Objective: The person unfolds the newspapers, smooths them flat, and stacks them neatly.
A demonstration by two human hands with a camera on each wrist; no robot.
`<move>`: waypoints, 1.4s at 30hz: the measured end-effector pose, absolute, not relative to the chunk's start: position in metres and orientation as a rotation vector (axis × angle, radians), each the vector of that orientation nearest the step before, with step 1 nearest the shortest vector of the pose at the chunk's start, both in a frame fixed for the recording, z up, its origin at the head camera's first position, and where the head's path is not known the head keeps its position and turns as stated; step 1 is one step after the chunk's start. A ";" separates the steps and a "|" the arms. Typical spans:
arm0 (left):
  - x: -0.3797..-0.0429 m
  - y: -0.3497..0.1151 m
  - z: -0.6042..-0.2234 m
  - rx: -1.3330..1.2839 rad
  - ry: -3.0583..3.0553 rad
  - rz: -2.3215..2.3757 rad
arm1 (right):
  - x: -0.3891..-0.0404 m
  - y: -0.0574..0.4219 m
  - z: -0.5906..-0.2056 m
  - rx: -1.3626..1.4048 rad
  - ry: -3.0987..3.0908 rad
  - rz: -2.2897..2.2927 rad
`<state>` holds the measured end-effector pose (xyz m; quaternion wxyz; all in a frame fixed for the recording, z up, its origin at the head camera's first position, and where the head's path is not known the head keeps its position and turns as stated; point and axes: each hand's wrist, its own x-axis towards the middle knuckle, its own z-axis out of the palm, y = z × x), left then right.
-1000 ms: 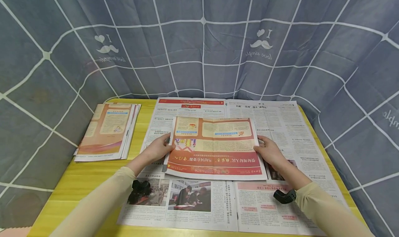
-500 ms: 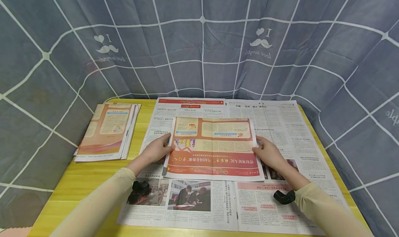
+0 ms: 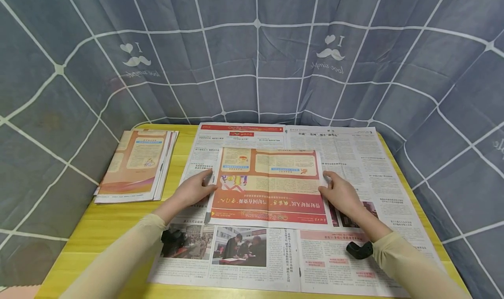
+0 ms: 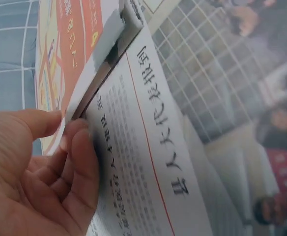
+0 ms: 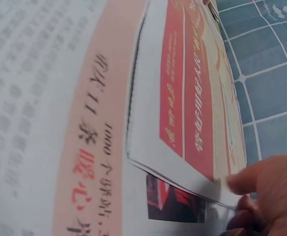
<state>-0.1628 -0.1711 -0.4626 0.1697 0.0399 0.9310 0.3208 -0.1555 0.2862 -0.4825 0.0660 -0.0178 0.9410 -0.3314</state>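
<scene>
A folded newspaper (image 3: 271, 189) with a red and orange page lies in the middle, on top of a spread-out newspaper (image 3: 252, 277). My left hand (image 3: 194, 189) is at its left edge; in the left wrist view the thumb and fingertips (image 4: 79, 129) pinch that edge, where several layers show. At the opposite edge, my right hand (image 3: 341, 193) pinches the folded newspaper, thumb on top and the other fingers partly hidden beneath. Both sleeves come in from the near side.
A stack of folded newspapers (image 3: 135, 165) lies at the left on the yellow table (image 3: 94, 238). A grey curtain (image 3: 236, 54) with white grid lines surrounds the back and sides. Black wrist devices (image 3: 359, 249) sit at both wrists.
My left hand has shifted slightly left, its thumb now at the very edge. My right hand and the folded newspaper's right edge have moved a little inward, to the left.
</scene>
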 end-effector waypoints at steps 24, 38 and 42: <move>-0.160 -0.193 -0.461 0.819 2.627 0.539 | -0.145 0.269 -0.495 -0.735 2.926 -0.661; -0.166 -0.198 -0.461 0.930 2.699 0.458 | -0.144 0.268 -0.495 -0.758 2.947 -0.674; -0.169 -0.192 -0.463 0.918 2.762 0.472 | -0.144 0.268 -0.495 -0.740 2.952 -0.682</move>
